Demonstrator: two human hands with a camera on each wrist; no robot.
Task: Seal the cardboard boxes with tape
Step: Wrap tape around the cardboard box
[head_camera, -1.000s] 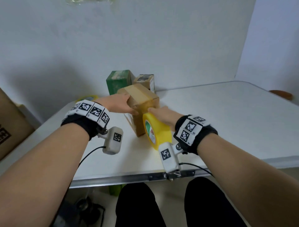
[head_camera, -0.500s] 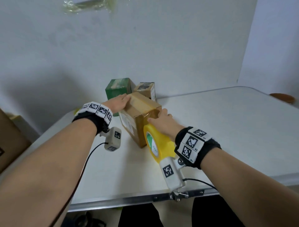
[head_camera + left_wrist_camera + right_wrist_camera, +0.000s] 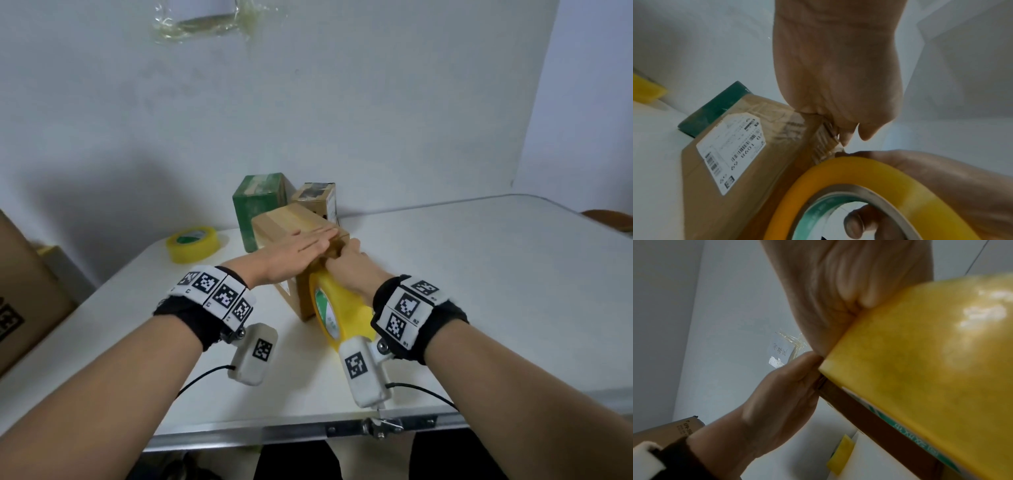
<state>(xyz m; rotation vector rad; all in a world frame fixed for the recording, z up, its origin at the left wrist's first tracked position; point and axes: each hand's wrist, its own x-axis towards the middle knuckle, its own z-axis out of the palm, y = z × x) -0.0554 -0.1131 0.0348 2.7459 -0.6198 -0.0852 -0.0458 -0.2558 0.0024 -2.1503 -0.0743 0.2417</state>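
Note:
A brown cardboard box (image 3: pixel 284 222) stands on the white table (image 3: pixel 479 291), a shipping label on its left side (image 3: pixel 729 149). My left hand (image 3: pixel 301 245) lies flat across its taped top, fingers straight and pressing down. My right hand (image 3: pixel 352 263) grips a yellow tape roll (image 3: pixel 339 308) held against the box's near face, its top at the upper edge. In the left wrist view a right finger (image 3: pixel 857 224) shows inside the tape roll (image 3: pixel 859 172). The right wrist view is mostly filled by the tape roll (image 3: pixel 920 361), with my left hand (image 3: pixel 781 402) beside it.
A second yellow tape roll (image 3: pixel 192 244) lies at the table's back left. A green box (image 3: pixel 260 202) and a small brown box (image 3: pixel 315 195) stand behind the box against the wall. A large cardboard carton (image 3: pixel 24 291) stands left of the table.
My left hand left the box's far left edge and now lies flat over the top, fingers reaching right. The right hand and roll stay at the near face.

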